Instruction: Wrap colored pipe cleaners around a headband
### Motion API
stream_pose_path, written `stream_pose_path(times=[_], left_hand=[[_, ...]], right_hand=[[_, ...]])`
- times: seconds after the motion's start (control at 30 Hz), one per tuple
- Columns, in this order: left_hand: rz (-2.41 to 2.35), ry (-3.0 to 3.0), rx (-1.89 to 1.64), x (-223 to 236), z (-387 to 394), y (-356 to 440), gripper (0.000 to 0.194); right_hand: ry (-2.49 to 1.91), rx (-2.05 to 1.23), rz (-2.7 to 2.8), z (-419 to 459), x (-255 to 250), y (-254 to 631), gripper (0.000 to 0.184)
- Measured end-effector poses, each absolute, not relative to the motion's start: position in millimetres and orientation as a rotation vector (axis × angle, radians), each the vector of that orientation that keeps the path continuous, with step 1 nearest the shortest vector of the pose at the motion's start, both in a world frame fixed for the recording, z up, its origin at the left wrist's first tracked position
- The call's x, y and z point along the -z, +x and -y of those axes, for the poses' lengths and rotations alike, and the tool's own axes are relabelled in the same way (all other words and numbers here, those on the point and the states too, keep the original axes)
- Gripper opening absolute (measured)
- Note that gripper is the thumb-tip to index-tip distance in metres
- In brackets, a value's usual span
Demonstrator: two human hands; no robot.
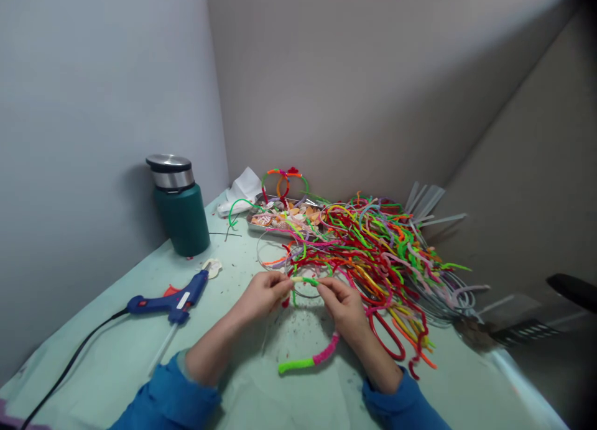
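Note:
My left hand [267,296] pinches the pale yellow end of a short fuzzy strip, a pipe cleaner [308,281], between thumb and fingers. The fingertips of my right hand [344,301] are closed on its bright green end. The strip is stretched level between both hands, just above the table. Below my right hand curves a thicker wrapped piece [305,363], green at one end and pink toward the wrist. Its upper end is hidden behind that hand, so I cannot tell whether it joins the strip. Thin wire rings [278,248] lie just beyond my fingers.
A large tangle of coloured pipe cleaners [373,243] spreads to the right, with wire coils [454,299] beside it. Behind is a metal tray [261,229] of shells. On the left are a blue glue gun [180,299] with its cord and a green bottle [181,215].

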State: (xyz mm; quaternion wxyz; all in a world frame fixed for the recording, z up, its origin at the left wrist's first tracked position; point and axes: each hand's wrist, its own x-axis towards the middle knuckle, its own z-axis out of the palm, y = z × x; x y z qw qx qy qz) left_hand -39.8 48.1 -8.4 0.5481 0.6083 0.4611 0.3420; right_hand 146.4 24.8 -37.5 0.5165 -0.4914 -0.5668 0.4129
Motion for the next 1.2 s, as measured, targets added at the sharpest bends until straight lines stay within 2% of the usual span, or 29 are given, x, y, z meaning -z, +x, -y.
stream_pose_path(times=[0.17,0.33,0.47,0.6,0.8,1.03,1.2], left_hand=[[-0.731,1.053,-0.681,7.8,-46.9,-42.4,0.029],[-0.699,0.979,-0.704,6.6,-46.0,-42.2,0.027],[-0.84,1.166,-0.724,4.1,-47.6,-41.5,0.021],[-1.117,1.49,-0.804,6.1,-45.7,-38.1,0.029],[-1.338,1.911,-0.968,11.2,-41.9,-35.3,0.018],[-1.25,1.5,-0.855,12.5,-47.7,-36.9,0.035],[-1.141,1.279,-0.837,8.2,-48.8,-39.0,0.033]], right_hand=[[-1.137,-1.035,1.343,-25.9,38.0,147.6,0.024],[-1.128,-1.095,1.31,-27.2,41.4,148.5,0.025],[-1.138,-1.078,1.304,-29.4,42.1,149.3,0.024],[-1.165,-1.05,1.322,-28.7,39.7,148.7,0.023],[-1.181,-1.031,1.332,-28.3,41.2,148.9,0.024],[-1.177,-0.974,1.361,-30.1,43.7,149.2,0.023],[-1.162,-0.919,1.41,-27.3,41.6,147.8,0.022]])
